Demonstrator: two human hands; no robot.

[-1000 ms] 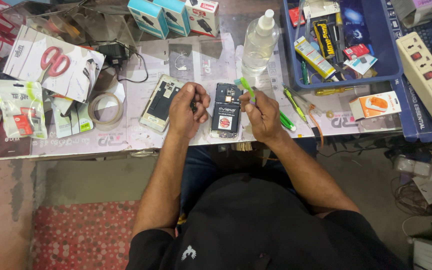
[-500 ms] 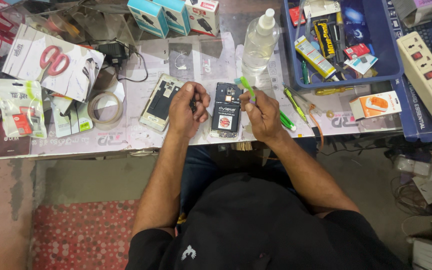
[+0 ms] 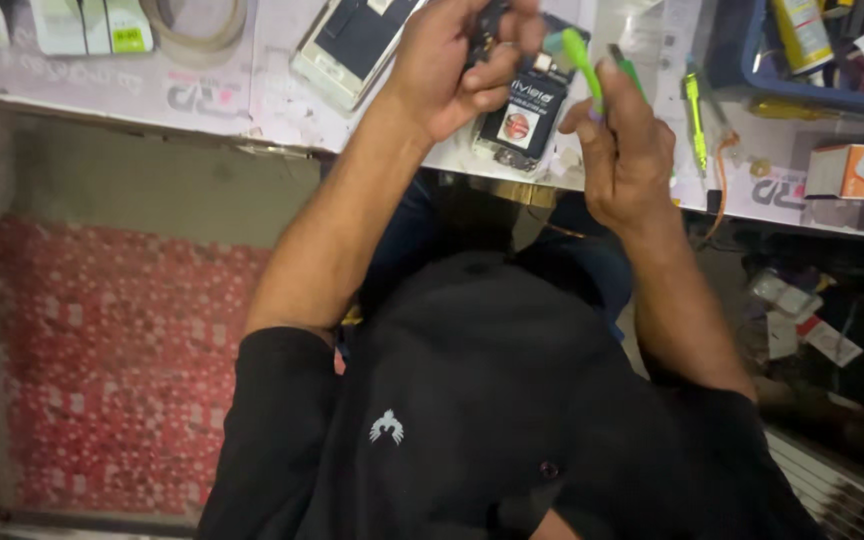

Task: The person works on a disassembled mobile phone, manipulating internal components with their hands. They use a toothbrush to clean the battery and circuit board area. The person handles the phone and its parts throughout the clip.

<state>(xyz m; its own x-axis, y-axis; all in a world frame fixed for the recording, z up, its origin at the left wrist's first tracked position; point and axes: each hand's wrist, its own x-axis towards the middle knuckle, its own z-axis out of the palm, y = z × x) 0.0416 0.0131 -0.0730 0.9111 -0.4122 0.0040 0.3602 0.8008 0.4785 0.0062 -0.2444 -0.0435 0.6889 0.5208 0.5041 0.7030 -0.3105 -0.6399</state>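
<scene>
An opened black phone [image 3: 524,115] with its battery exposed lies near the front edge of the white work table [image 3: 252,105]. My left hand [image 3: 457,60] rests on the phone's upper left side, fingers curled over it. My right hand [image 3: 624,150] is closed around a green-handled tool [image 3: 580,58] whose tip points up beside the phone's right edge. A second phone [image 3: 352,45] with its back cover off lies to the left of my left hand.
A green screwdriver [image 3: 694,120] lies to the right of my right hand. An orange and white small box [image 3: 857,172] sits at the right edge, below a blue tray [image 3: 752,75]. A tape roll [image 3: 197,25] is at top left. A red patterned floor mat [image 3: 112,360] lies below.
The camera view has dropped and closed in on the table's front edge. Both hands stay at the opened phone, the right one still gripping the green tool.
</scene>
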